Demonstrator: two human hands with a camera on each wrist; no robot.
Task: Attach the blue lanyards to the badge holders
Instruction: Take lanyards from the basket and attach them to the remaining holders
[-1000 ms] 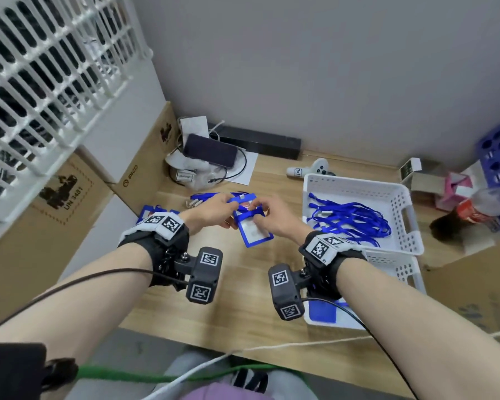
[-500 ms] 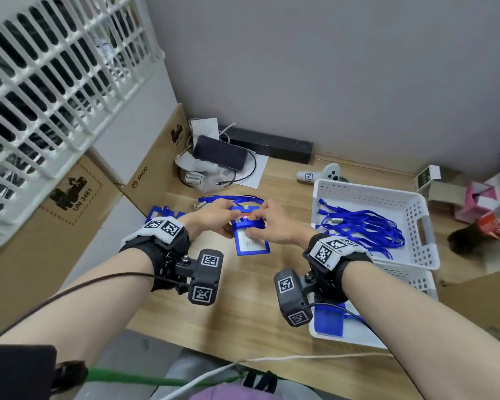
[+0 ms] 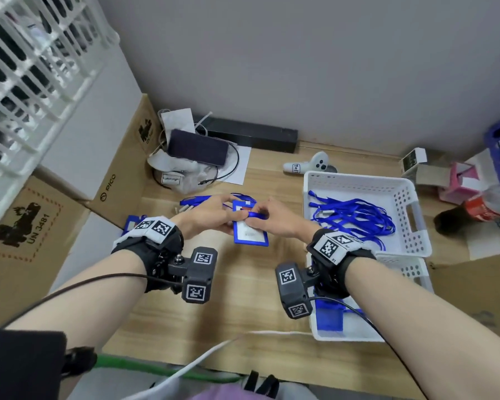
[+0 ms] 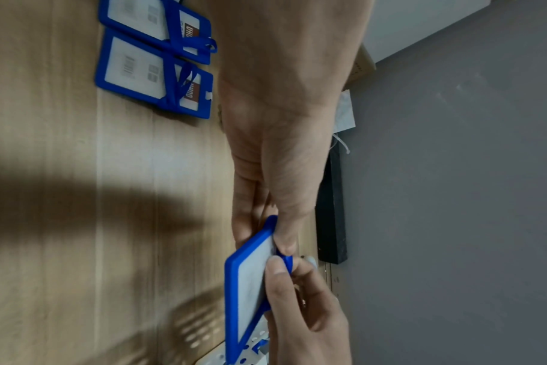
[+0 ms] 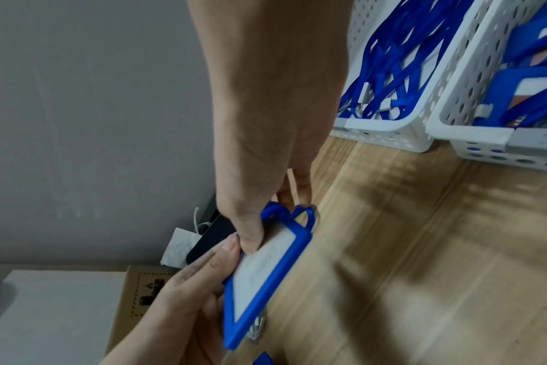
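Above the middle of the wooden table, both hands meet on a blue badge holder [image 3: 250, 233] with a white card. My left hand [image 3: 228, 217] pinches its top left edge, thumb on the front. My right hand [image 3: 264, 216] pinches a blue lanyard [image 3: 256, 215] strap across the holder's top. From the left wrist, the badge holder [image 4: 250, 284] is seen edge-on and the lanyard [image 4: 287, 263] sits between the right fingertips. The right wrist view shows a lanyard [image 5: 300, 214] loop at the top of the badge holder [image 5: 266, 271]. The holder's slot is hidden by fingers.
Loose blue lanyards [image 3: 352, 217] lie in a white basket [image 3: 358, 179] at the right. A nearer basket [image 3: 401, 264] has blue holders [image 3: 328, 316]. Two holders with straps [image 4: 153, 76] lie at the left. Cardboard boxes [image 3: 122, 180], a phone [image 3: 197, 147], a controller [image 3: 309, 166] and a bottle [image 3: 479, 212] ring the table.
The badge holder has turned from tilted to nearly straight between the hands. The right fingers now pinch the strap across its top edge. Both hands stayed together.
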